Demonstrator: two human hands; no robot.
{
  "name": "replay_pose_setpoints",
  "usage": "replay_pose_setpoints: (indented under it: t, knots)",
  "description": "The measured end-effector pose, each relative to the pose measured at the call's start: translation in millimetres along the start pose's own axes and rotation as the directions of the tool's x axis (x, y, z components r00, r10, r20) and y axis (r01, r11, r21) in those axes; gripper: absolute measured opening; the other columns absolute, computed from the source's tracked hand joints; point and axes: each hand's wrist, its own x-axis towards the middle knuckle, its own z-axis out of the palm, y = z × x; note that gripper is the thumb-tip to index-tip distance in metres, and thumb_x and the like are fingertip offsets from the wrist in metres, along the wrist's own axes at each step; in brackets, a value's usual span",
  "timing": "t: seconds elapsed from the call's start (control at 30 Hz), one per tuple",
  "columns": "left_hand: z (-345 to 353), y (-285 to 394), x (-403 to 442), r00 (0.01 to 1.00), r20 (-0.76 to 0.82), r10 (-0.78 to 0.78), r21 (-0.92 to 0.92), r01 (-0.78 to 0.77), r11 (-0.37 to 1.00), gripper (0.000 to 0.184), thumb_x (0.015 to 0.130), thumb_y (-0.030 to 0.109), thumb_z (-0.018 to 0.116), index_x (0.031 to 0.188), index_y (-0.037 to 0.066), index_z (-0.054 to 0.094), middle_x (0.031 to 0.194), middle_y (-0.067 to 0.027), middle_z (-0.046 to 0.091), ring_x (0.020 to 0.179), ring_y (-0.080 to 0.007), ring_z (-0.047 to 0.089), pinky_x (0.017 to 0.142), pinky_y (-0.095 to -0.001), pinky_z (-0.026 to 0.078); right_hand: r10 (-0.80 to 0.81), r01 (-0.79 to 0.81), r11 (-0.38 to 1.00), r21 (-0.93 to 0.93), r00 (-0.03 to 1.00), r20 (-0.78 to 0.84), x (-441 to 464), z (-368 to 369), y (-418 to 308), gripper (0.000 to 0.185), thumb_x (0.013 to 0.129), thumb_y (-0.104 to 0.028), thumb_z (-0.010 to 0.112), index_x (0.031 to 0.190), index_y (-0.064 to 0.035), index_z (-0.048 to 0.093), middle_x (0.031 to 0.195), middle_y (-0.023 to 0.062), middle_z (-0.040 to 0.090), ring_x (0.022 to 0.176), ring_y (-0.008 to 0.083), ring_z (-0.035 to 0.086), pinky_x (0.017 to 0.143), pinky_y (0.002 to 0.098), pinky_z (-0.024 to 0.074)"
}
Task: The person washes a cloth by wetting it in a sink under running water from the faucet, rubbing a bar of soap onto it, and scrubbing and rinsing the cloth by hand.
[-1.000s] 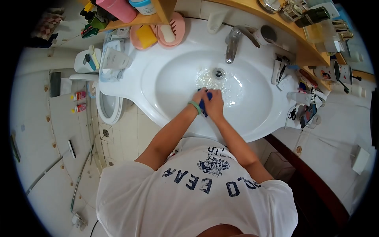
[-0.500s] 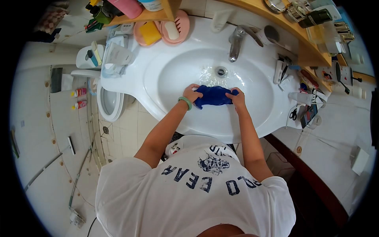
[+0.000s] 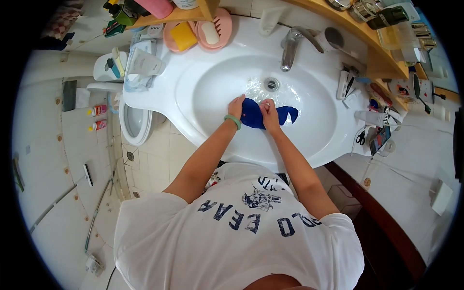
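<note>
A dark blue cloth (image 3: 253, 117) is stretched between my hands, low over the basin of the white sink (image 3: 212, 92). My left hand (image 3: 236, 107), with a green bangle on its wrist, is closed on the cloth's left end. Around its middle, my right hand (image 3: 269, 115) has the fabric bunched in closed fingers. A loose end of the cloth hangs to the right of that hand. Rippling water glints around the drain (image 3: 271, 84), just beyond the cloth. What exactly each set of fingertips pinches is partly hidden.
A chrome faucet (image 3: 290, 50) rises behind the basin. Pink soap dishes hold a yellow bar (image 3: 183, 36) and a white soap (image 3: 210, 33). Scissors (image 3: 360, 138) and a phone (image 3: 380, 140) lie at the right rim. A wooden shelf (image 3: 382, 58) overhangs the back right.
My right hand has moved left from the cloth's right end to its middle, nearer my left hand. The cloth is now gathered there, its right end hanging loose.
</note>
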Motion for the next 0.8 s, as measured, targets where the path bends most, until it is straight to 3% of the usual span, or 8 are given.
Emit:
replay_pose_setpoints:
  t: [0.13, 0.23, 0.3, 0.43, 0.57, 0.6, 0.7, 0.8]
  knots:
    - [17, -19, 15, 0.991, 0.125, 0.045, -0.302, -0.005, 0.953, 0.03, 0.083, 0.035, 0.057, 0.079, 0.005, 0.06, 0.062, 0.0008, 0.049, 0.053, -0.0103, 0.045, 0.05, -0.0281, 0.04, -0.122, 0.122, 0.925, -0.361, 0.992, 0.023, -28, 24, -74, 0.024, 0.078, -0.018, 0.068, 0.075, -0.0028, 0.049, 0.059, 0.0104, 0.05, 0.052, 0.0174, 0.047, 0.053, 0.0298, 0.04]
    - [18, -51, 39, 0.772, 0.635, -0.002, -0.452, 0.374, 0.81, 0.032, 0.086, 0.034, 0.053, 0.085, 0.003, 0.06, 0.067, -0.0023, 0.053, 0.057, -0.0135, 0.05, 0.053, -0.0321, 0.043, -0.05, 0.006, 0.86, -0.511, 0.996, -0.072, -21, 29, -99, 0.032, 0.077, -0.026, 0.067, 0.065, -0.0017, 0.049, 0.057, 0.0121, 0.048, 0.048, 0.0224, 0.042, 0.049, 0.0326, 0.037]
    - [45, -5, -33, 0.96, 0.235, -0.152, -0.28, 0.217, 0.935, 0.025, 0.092, 0.029, 0.045, 0.082, 0.007, 0.054, 0.081, -0.0074, 0.058, 0.072, -0.0186, 0.056, 0.068, -0.0332, 0.049, 0.065, -0.185, 0.824, -0.536, 0.97, -0.236, 8, 21, -95, 0.036, 0.079, -0.026, 0.064, 0.061, 0.0002, 0.047, 0.056, 0.0132, 0.046, 0.048, 0.023, 0.039, 0.05, 0.0355, 0.0349]
    - [34, -9, 2, 0.908, 0.344, -0.24, -0.17, 0.311, 0.935, 0.04, 0.091, 0.041, 0.043, 0.098, 0.004, 0.059, 0.095, -0.0098, 0.061, 0.087, -0.02, 0.058, 0.075, -0.0322, 0.047, -0.303, 0.187, 0.843, -0.504, 0.94, -0.158, -17, 32, -93, 0.025, 0.08, -0.02, 0.062, 0.068, -0.0014, 0.051, 0.069, 0.0168, 0.049, 0.064, 0.0306, 0.05, 0.057, 0.04, 0.0389]
    - [34, -41, 4, 0.847, 0.53, -0.034, -0.363, 0.263, 0.894, 0.043, 0.091, 0.043, 0.042, 0.1, 0.004, 0.058, 0.101, -0.0104, 0.061, 0.09, -0.0195, 0.058, 0.077, -0.0316, 0.047, -0.063, -0.012, 0.827, -0.562, 0.991, -0.115, -18, 27, -97, 0.024, 0.078, -0.02, 0.064, 0.065, -0.003, 0.053, 0.07, 0.0167, 0.052, 0.064, 0.0329, 0.053, 0.058, 0.0404, 0.0414]
    - [49, 5, -49, 0.918, 0.358, -0.17, -0.25, 0.27, 0.93, 0.045, 0.092, 0.043, 0.04, 0.103, 0.004, 0.058, 0.101, -0.0101, 0.061, 0.09, -0.02, 0.058, 0.078, -0.0336, 0.046, 0.086, -0.164, 0.828, -0.536, 0.982, -0.167, -1, 19, -93, 0.024, 0.078, -0.02, 0.064, 0.064, -0.0032, 0.054, 0.069, 0.0163, 0.052, 0.062, 0.033, 0.053, 0.058, 0.0404, 0.0416]
    - [41, 20, -46, 0.919, 0.239, -0.314, -0.09, 0.343, 0.935, 0.032, 0.094, 0.035, 0.04, 0.095, 0.007, 0.056, 0.094, -0.0078, 0.061, 0.085, -0.0194, 0.059, 0.072, -0.0344, 0.05, -0.188, 0.031, 0.801, -0.598, 0.961, -0.201, 2, 23, -84, 0.03, 0.081, -0.025, 0.061, 0.064, -0.0011, 0.056, 0.066, 0.0157, 0.053, 0.06, 0.0315, 0.052, 0.057, 0.0392, 0.0405]
    - [21, -22, 25, 0.846, 0.533, -0.026, -0.111, 0.101, 0.989, 0.036, 0.095, 0.037, 0.038, 0.102, 0.006, 0.056, 0.098, -0.0084, 0.061, 0.089, -0.0188, 0.06, 0.073, -0.0334, 0.05, -0.235, 0.116, 0.825, -0.554, 0.961, -0.148, 1, 29, -87, 0.033, 0.084, -0.026, 0.059, 0.065, -0.0002, 0.056, 0.066, 0.0164, 0.053, 0.06, 0.0302, 0.051, 0.057, 0.038, 0.0396]
